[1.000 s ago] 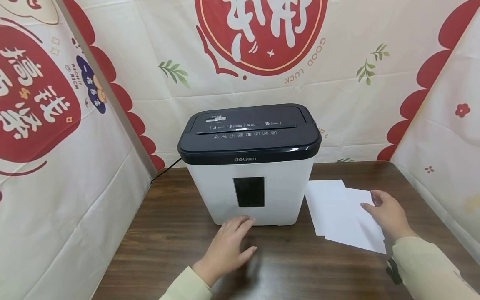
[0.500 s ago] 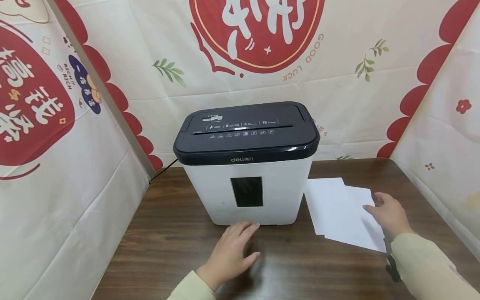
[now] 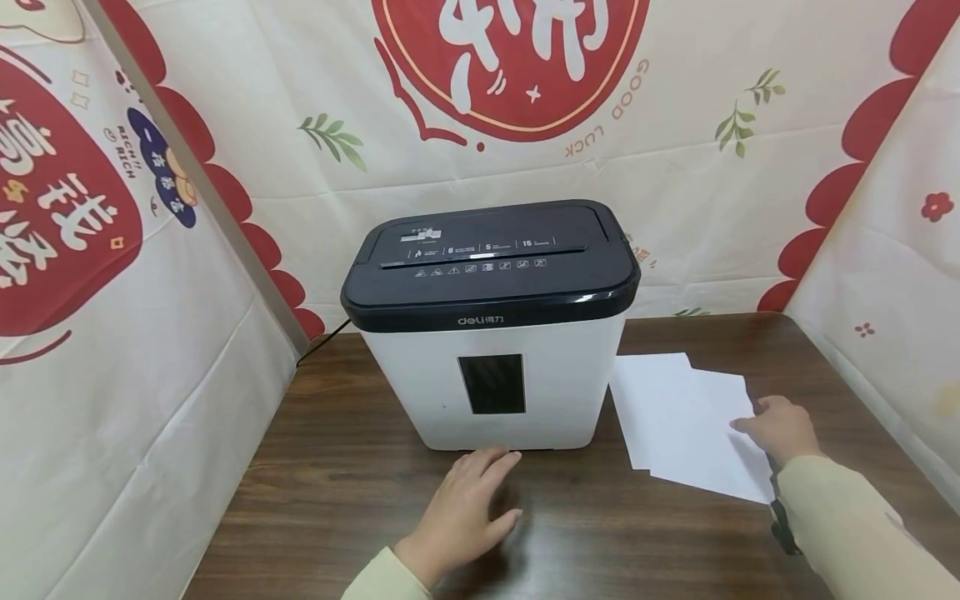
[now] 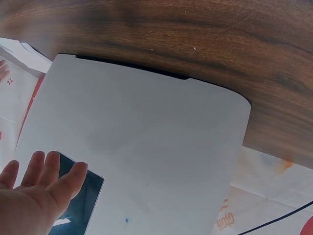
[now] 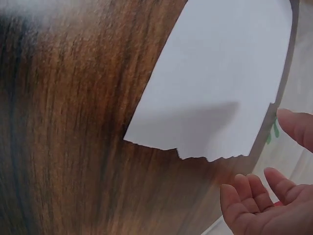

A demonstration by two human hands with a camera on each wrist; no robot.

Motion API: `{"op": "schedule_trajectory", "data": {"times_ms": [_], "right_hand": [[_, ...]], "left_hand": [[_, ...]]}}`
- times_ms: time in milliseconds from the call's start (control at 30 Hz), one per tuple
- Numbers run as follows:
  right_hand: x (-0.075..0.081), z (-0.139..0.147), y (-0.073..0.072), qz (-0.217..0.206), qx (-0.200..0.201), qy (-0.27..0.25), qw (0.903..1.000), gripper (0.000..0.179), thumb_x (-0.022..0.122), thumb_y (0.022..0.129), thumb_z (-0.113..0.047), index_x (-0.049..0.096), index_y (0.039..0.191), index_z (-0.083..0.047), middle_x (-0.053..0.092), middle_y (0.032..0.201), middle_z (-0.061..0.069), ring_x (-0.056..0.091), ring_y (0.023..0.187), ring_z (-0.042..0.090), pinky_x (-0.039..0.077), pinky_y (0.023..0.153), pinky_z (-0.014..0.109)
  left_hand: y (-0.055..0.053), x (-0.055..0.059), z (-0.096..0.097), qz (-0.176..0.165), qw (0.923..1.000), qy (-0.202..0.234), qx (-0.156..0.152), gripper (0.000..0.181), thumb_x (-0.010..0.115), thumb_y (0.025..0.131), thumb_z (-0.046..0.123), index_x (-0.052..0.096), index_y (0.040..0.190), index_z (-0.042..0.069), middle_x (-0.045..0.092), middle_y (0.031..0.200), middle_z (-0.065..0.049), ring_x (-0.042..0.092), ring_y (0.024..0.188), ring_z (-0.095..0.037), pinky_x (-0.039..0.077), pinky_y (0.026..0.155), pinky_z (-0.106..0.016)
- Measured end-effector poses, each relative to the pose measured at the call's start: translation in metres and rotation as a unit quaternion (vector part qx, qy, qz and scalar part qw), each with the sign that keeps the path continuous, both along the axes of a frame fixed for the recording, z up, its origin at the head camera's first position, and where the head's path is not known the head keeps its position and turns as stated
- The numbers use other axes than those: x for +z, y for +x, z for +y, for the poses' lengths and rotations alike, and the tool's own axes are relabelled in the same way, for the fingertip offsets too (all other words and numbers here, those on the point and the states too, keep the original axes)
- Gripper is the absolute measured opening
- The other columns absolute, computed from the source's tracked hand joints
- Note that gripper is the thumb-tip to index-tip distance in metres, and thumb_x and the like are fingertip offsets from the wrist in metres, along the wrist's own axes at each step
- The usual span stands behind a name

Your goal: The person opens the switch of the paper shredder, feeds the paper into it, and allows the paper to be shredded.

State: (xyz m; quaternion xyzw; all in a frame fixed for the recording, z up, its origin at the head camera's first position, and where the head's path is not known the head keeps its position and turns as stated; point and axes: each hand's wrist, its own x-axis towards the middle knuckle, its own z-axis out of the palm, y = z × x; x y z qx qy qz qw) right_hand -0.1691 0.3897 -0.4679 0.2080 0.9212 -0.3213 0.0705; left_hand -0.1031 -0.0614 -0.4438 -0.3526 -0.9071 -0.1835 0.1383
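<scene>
Plastic shredder [image 3: 491, 342], matt paper [image 3: 701, 429], wood-grain table [image 3: 322, 475]

- dark wood-grain table [image 3: 330, 517], far right corner rounded;
- behind it, a white cloth backdrop [image 3: 277, 75] with a round red emblem [image 3: 517, 71] and green leaf sprigs [image 3: 333, 139];
- at left, a cloth panel [image 3: 112, 442] printed "RICH!! RICH";
- at right, a cloth panel [image 3: 892, 275] with red flowers [image 3: 937, 206]

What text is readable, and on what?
"deli得力": front edge of the black plastic shredder lid.
"6", "5", "15": lid top; captions and icons there too small.
"GOOD LUCK": white printed fabric backdrop.
"RICH!! RICH": white printed fabric side panel.
Large red prints' characters: partly cut off.
Dark blue badge print: too small.
White paper sheets: none visible.
</scene>
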Motion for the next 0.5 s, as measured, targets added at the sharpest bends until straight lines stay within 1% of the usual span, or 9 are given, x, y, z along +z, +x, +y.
{"op": "schedule_trajectory", "data": {"times_ms": [133, 267, 400, 500], "right_hand": [[-0.0037, 0.0042, 0.0, -0.022, -0.011, 0.001, 0.9997, 0.081, 0.065, 0.088, -0.027, 0.024, 0.137, 0.022, 0.027, 0.133, 0.047, 0.03, 0.119, 0.064, 0.035, 0.093, 0.07], [-0.0032, 0.0065, 0.0012, -0.046, -0.019, -0.013, 0.9987, 0.085, 0.066, 0.088, -0.03, 0.021, 0.138, 0.021, 0.025, 0.135, 0.047, 0.028, 0.121, 0.064, 0.035, 0.093, 0.071], [-0.003, 0.0078, 0.0023, -0.061, -0.009, -0.02, 0.9979, 0.087, 0.065, 0.088, -0.034, 0.019, 0.138, 0.021, 0.023, 0.134, 0.047, 0.027, 0.119, 0.064, 0.034, 0.092, 0.072], [-0.0034, 0.0081, 0.0026, -0.066, -0.003, -0.015, 0.9977, 0.088, 0.065, 0.088, -0.036, 0.019, 0.138, 0.021, 0.024, 0.133, 0.047, 0.027, 0.118, 0.064, 0.034, 0.092, 0.072]], "left_hand": [[0.0015, -0.0007, -0.0002, -0.001, 1.0, 0.002, 0.001, 0.065, 0.078, 0.079, 0.031, 0.051, 0.136, 0.012, 0.055, 0.128, -0.004, 0.054, 0.116, -0.019, 0.044, 0.099, -0.042], [0.003, -0.0008, -0.0003, -0.008, 1.0, 0.001, 0.002, 0.066, 0.078, 0.08, 0.031, 0.051, 0.137, 0.013, 0.055, 0.129, -0.004, 0.054, 0.117, -0.02, 0.044, 0.099, -0.043], [0.0046, -0.0009, -0.0002, -0.011, 0.9999, 0.002, 0.001, 0.066, 0.078, 0.08, 0.03, 0.05, 0.137, 0.013, 0.055, 0.129, -0.005, 0.054, 0.116, -0.02, 0.045, 0.099, -0.044], [0.0053, -0.0013, -0.0001, -0.01, 0.9999, 0.003, 0.002, 0.066, 0.078, 0.08, 0.03, 0.05, 0.137, 0.013, 0.055, 0.129, -0.004, 0.054, 0.116, -0.02, 0.045, 0.099, -0.044]]}}
